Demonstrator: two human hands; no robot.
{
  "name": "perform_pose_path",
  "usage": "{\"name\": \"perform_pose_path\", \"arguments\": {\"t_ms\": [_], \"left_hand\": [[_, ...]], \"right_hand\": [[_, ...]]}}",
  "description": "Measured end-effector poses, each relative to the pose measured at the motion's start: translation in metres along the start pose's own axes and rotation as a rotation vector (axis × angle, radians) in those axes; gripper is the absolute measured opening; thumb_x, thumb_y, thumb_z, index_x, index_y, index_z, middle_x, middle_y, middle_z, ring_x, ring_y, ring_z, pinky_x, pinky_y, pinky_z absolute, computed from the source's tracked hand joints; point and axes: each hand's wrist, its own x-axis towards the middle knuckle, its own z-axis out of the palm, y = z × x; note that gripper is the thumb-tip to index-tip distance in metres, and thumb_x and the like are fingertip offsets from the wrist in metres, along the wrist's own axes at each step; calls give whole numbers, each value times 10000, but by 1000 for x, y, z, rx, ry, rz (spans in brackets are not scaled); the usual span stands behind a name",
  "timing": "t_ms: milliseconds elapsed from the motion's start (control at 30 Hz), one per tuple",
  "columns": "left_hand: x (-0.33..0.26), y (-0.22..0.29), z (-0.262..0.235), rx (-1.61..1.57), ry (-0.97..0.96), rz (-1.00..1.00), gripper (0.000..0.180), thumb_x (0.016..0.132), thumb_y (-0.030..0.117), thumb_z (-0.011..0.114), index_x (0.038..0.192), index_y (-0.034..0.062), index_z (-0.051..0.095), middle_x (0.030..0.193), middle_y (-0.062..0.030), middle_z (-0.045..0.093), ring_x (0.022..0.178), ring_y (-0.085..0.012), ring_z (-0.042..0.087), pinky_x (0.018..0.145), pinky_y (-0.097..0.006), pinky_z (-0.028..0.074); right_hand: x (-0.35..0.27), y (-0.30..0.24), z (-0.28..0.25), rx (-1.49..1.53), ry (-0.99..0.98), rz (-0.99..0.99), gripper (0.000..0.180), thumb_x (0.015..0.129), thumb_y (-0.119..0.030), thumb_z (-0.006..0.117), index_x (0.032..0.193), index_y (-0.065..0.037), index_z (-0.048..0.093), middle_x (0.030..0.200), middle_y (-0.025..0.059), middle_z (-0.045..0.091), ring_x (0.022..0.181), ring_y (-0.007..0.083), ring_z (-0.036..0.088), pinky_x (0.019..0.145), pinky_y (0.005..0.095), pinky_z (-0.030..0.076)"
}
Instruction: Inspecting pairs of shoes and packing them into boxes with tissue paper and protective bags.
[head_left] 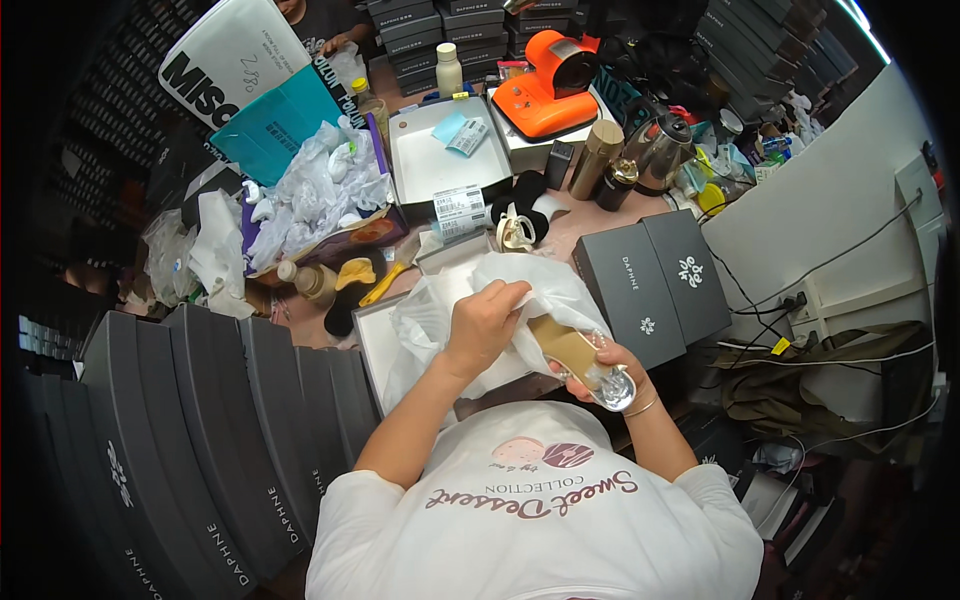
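My left hand (485, 318) grips a sheet of white tissue paper (540, 285) and pulls it over a shoe. My right hand (600, 372) holds that shoe (585, 362) from below; it has a tan insole and a clear, shiny heel end. Both hands work just above an open white shoe box (375, 335) lined with more tissue. The shoe's front part is hidden inside the paper.
Dark grey box lids (655, 285) lie to the right and a row of grey boxes (220, 420) stands to the left. Behind are an open white box (440, 165), crumpled tissue (315, 190), an orange appliance (550, 85), bottles and a kettle (660, 150). Another person sits at the far side.
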Motion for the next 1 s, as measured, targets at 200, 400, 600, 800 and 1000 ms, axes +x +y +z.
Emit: {"name": "perform_pose_path", "arguments": {"t_ms": [200, 400, 600, 800, 1000], "left_hand": [[-13, -29, 9, -131, 99, -280, 172, 797, 19, 610, 968, 31, 627, 819, -143, 634, 696, -289, 621, 634, -344, 487], [-21, -16, 0, -329, 37, -518, 136, 831, 43, 607, 947, -13, 650, 773, -95, 649, 680, -157, 609, 607, -287, 470], [-24, -2, 3, -339, 74, -444, 138, 845, 45, 620, 957, -31, 647, 805, -41, 630, 706, -104, 550, 654, -231, 443], [-26, 1, 6, -420, 81, -442, 126, 852, 46, 626, 949, -31, 645, 825, -76, 643, 748, -137, 590, 697, -244, 463], [-30, 29, 12, -570, 24, -430, 138, 862, 45, 629, 984, -19, 636, 848, -67, 659, 750, -109, 593, 670, -236, 471]], "right_hand": [[-24, 21, -20, 223, 33, -41, 755, 745, -210, 660, 1356, 61, 308, 1094, 291, 531, 635, 269, 623, 479, 301, 496], [-35, 29, -45, 323, -89, -32, 749, 723, -191, 673, 1340, 79, 346, 1123, 327, 523, 640, 296, 615, 514, 319, 505], [-31, 21, -37, 274, -76, -15, 764, 697, -193, 702, 1326, 87, 370, 1089, 317, 546, 626, 290, 612, 532, 314, 503], [-21, 15, -26, 138, -2, 21, 774, 683, -221, 703, 1325, 71, 383, 1086, 289, 554, 638, 258, 626, 534, 281, 511], [-11, 13, -11, -10, 60, -18, 725, 702, -249, 681, 1303, 57, 417, 1100, 252, 568, 724, 223, 652, 574, 280, 547]]}}
